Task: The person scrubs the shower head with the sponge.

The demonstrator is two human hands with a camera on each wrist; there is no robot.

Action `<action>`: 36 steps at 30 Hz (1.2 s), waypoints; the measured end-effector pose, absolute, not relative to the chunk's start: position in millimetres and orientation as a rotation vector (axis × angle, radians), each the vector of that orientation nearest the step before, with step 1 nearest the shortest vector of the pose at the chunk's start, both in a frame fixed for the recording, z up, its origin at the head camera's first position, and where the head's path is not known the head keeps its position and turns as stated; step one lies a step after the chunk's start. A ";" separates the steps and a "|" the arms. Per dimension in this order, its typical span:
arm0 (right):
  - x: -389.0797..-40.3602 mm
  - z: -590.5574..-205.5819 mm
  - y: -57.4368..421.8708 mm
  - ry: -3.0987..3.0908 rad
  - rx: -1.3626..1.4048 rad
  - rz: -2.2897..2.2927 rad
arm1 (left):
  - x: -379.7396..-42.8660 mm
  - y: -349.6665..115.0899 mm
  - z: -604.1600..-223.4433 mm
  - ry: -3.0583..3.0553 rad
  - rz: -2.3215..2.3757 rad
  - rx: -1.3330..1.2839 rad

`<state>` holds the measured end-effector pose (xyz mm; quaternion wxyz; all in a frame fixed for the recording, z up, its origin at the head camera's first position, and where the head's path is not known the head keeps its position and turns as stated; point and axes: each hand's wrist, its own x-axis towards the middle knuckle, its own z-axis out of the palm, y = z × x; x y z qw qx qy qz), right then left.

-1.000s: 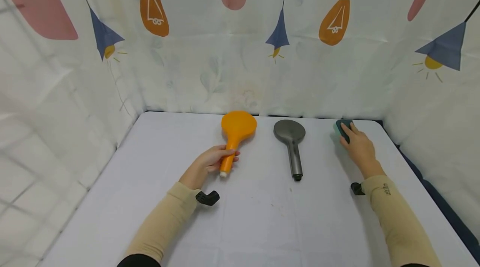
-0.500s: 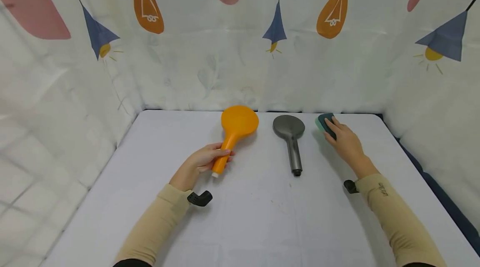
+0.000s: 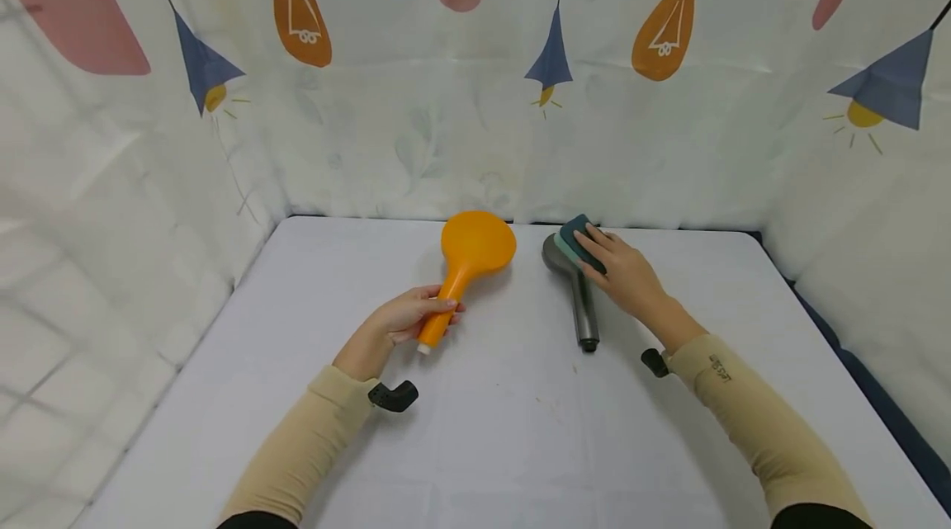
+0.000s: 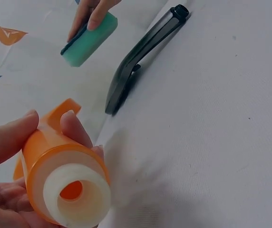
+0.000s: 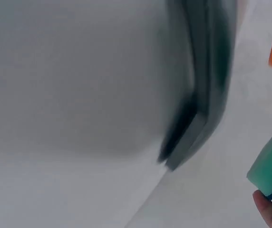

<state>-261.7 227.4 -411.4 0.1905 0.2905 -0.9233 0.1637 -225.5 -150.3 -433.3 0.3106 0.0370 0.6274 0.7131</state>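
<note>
My left hand [image 3: 404, 316] grips the handle of an orange shower head [image 3: 475, 245], its round head tilted up and away. In the left wrist view the pale hollow end [image 4: 76, 195] of its handle faces the camera, thumb and fingers around it. My right hand [image 3: 624, 271] holds a green sponge [image 4: 91, 40] with a dark scouring layer on top. In the head view the sponge overlaps the head of a dark grey shower head [image 3: 584, 310] lying on the table; the left wrist view shows a gap between the two.
A white-covered table [image 3: 490, 438] carries these things. Behind it hangs a pale curtain [image 3: 371, 141] printed with bulbs and lamps, and cloth walls close in both sides. A black wrist camera [image 3: 394, 396] sits at the left cuff, another [image 3: 655, 362] at the right.
My right hand has carried the sponge left from the table's far right to over the grey shower head. My left hand, with the orange shower head, has shifted slightly left.
</note>
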 end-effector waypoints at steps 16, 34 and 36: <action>-259.6 -419.5 169.1 -2.552 0.893 0.659 | -217.5 -143.8 -436.4 1.645 1.821 0.236; -251.4 -424.3 155.7 -2.475 0.976 0.605 | -216.9 -138.6 -431.0 1.665 1.791 0.313; -247.1 -425.7 153.6 -2.428 1.040 0.550 | -217.3 -136.1 -431.3 1.673 1.788 0.310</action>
